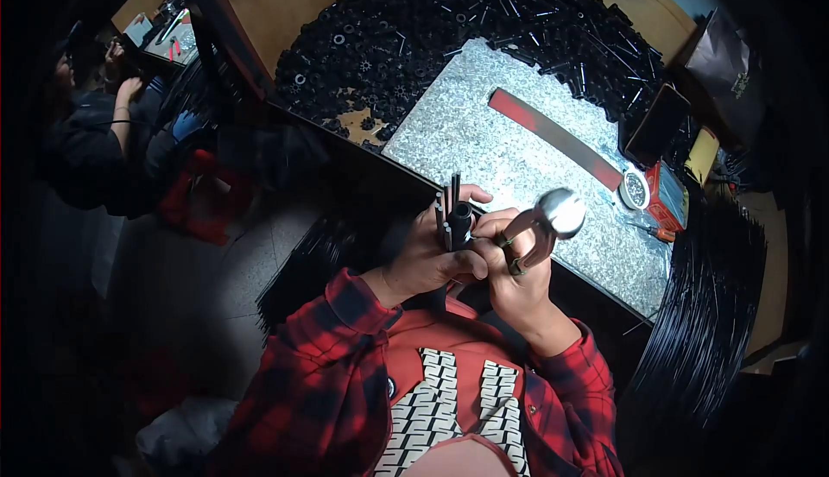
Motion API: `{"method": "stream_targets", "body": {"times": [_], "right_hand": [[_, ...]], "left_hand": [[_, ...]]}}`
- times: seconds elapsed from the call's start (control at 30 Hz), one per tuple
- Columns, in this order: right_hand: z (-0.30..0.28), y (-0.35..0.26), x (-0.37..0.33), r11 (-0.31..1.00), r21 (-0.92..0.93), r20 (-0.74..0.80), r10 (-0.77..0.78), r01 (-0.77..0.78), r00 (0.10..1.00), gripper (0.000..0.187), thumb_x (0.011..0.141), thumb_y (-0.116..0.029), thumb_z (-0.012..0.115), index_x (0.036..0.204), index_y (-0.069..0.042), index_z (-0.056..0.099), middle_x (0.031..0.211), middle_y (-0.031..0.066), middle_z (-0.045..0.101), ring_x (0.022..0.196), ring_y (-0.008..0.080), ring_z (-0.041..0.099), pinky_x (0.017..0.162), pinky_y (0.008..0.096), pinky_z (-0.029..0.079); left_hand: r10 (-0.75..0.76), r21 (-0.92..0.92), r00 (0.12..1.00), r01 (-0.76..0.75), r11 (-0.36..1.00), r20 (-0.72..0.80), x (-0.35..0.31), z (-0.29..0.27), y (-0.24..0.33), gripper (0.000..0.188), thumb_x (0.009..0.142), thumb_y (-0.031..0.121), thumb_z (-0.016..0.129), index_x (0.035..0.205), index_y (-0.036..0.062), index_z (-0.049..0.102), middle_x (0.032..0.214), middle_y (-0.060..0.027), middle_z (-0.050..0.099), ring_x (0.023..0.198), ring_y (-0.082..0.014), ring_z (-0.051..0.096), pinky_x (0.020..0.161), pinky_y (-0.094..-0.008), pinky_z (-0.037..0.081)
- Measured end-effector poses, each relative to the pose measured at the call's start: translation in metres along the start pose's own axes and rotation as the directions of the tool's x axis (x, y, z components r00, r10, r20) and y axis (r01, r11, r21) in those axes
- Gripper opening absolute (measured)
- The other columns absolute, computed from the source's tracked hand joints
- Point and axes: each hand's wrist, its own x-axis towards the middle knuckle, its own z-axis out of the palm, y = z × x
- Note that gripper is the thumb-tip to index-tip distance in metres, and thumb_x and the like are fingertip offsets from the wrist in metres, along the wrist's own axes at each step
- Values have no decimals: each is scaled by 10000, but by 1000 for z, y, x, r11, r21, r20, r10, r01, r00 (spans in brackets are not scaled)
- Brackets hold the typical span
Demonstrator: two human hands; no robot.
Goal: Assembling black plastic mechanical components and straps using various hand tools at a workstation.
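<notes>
My left hand (423, 257) is closed around a short black tube (462, 214) with several thin dark rods (444, 209) standing up beside it. Their lower ends are hidden in the palm. Close against it, my right hand (518, 280) grips a pair of pincers (537, 228); the rounded metal head shines brightly and points up to the right. Its handles vanish into my fist. The right fingers meet the left hand near the tube, and whether they also pinch a small part cannot be made out. Both hands are just over the near edge of the speckled board.
A speckled grey board (458, 123) carries a worn red strip (553, 136) and a white cup (635, 190). Behind lies a heap of small black parts (414, 28). At right are a phone (658, 126), a red box (667, 196) and long black rods (699, 304). A person (108, 136) sits at left.
</notes>
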Motion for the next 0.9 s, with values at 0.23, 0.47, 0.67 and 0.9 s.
{"method": "stream_targets", "body": {"times": [0.23, 0.47, 0.67, 0.9], "right_hand": [[-4, -1, 10, 949, -171, 16, -267, 266, 963, 263, 694, 89, 609, 933, 9, 534, 851, 141, 566, 732, 297, 582, 635, 348, 471], [1, 10, -2, 998, 6, -62, -67, 68, 996, 112, 870, 47, 555, 968, -6, 552, 913, 110, 555, 812, 185, 567, 711, 293, 478], [2, 4, 5, 991, -30, -77, -132, 130, 988, 291, 675, 21, 699, 928, 15, 556, 864, 139, 590, 737, 277, 606, 630, 328, 483], [2, 7, 5, 991, -5, -73, -135, 135, 988, 357, 632, -2, 749, 932, 12, 555, 868, 136, 596, 734, 267, 608, 628, 321, 485]], "left_hand": [[9, -50, 995, -14, 999, -101, 1, 6, 1, 804, 658, 515, 804, 1195, 4, 491, 802, 15, 537, 699, -67, 497, 644, -243, 417], [2, -19, 1000, -2, 1000, 23, 0, -3, 2, 348, 747, 302, 767, 933, 35, 642, 1192, -112, 487, 1074, -195, 492, 907, -365, 406], [-37, -68, 999, 38, 997, 15, -1, -1, 1, 367, 751, 360, 761, 918, 47, 667, 1166, -112, 523, 1105, -201, 477, 944, -370, 382], [-42, -73, 999, 42, 996, -7, -2, 0, 2, 274, 759, 272, 748, 905, 54, 668, 1059, -87, 588, 1120, -200, 478, 941, -374, 381]]}}
